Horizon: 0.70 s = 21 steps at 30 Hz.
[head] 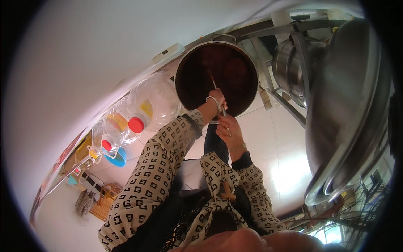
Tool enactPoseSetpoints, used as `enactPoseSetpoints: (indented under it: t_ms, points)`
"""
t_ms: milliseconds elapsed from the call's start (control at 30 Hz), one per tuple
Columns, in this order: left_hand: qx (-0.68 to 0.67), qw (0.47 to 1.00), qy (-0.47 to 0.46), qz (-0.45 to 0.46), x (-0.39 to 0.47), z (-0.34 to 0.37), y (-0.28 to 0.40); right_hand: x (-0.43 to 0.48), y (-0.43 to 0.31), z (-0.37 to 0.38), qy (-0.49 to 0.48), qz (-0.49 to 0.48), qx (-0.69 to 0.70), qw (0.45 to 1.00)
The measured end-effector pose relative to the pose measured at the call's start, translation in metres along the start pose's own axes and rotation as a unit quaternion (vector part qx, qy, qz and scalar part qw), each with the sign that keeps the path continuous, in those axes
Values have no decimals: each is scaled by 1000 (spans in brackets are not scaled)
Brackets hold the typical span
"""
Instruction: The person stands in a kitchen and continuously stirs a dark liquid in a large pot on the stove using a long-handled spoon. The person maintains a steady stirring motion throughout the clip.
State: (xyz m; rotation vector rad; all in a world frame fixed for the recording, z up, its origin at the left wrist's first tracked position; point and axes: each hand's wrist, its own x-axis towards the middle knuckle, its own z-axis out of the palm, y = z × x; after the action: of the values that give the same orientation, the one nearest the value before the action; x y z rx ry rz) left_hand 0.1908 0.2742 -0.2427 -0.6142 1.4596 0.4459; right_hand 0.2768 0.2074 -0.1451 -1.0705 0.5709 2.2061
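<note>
A large, deep metal pot (255, 82) stands before me, holding something dark reddish-brown. Both hands are on one long, thin metal handle (224, 112) that slants down into the pot. My left hand (217, 96), with a white bangle at its wrist, grips the handle farther forward, over the pot's near side. Closer to my body, my right hand (229, 126) is closed around the handle's rear end, just outside the near rim. The tool's far end is dark and reddish where it meets the contents, so its shape is hidden.
Large clear plastic bottles (154, 97) with red caps line the wall at left, near a blue basin (116, 157). On the right, big steel bowls (343, 110) rest on a metal rack (288, 107). A woven basket (102, 206) sits at lower left.
</note>
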Motion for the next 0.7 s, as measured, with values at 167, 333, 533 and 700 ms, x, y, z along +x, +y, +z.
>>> enactPoseSetpoints:
  t_ms: [167,333,533,700]
  points:
    - [146,983,-41,107,-44,26,-55,-67,-4,-22,4,-23,110,994]
    - [99,987,-113,57,-90,14,-102,-129,17,-30,-27,-22,169,985]
    - [-148,980,-80,-108,-89,-63,-117,-126,16,3,97,145,-126,977]
    - [-273,928,-137,-212,4,-90,-89,-51,16,23,175,171,-372,895]
